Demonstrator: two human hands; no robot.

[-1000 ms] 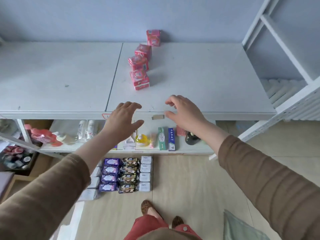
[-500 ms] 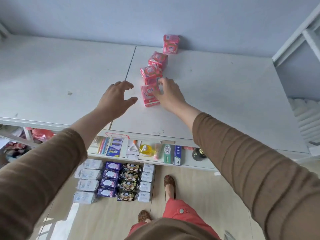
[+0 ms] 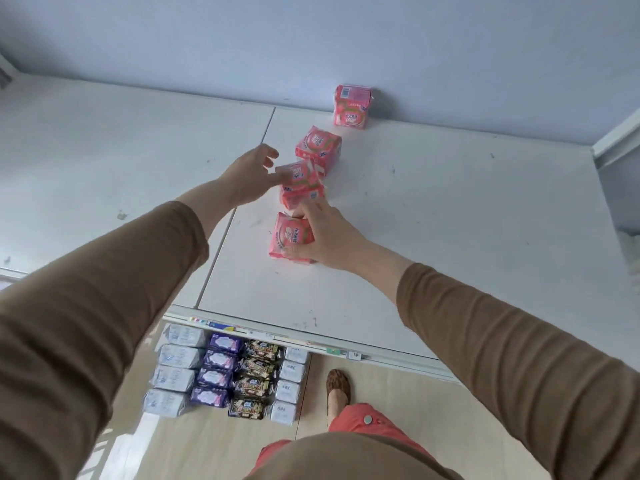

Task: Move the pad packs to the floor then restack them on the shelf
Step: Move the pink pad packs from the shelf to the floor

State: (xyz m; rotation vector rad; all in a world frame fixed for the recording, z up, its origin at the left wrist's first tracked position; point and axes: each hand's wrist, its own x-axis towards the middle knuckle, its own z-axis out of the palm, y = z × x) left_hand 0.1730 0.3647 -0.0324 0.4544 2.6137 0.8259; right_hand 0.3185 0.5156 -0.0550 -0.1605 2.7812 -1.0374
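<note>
Shelf top [image 3: 433, 237]: runs across the view, backed by a wall [image 3: 311, 39].
Pad packs on shelf: four in a line from front to back, leaning rightward toward the wall.
Nearest pack [image 3: 290, 241]: front of the line, right hand [image 3: 325, 237] gripping its right side.
Second pack [image 3: 300, 185]: just behind the nearest; left hand [image 3: 251, 178] touches its left side.
Third pack [image 3: 318, 148]: behind and touching the second.
Farthest pack [image 3: 351, 106]: apart from the others, against the wall.
Floor [image 3: 398, 400]: below the shelf edge.
Floor packs [image 3: 225, 379]: four columns side by side, partly under the shelf front.
Foot [image 3: 337, 388]: right of the floor packs.
</note>
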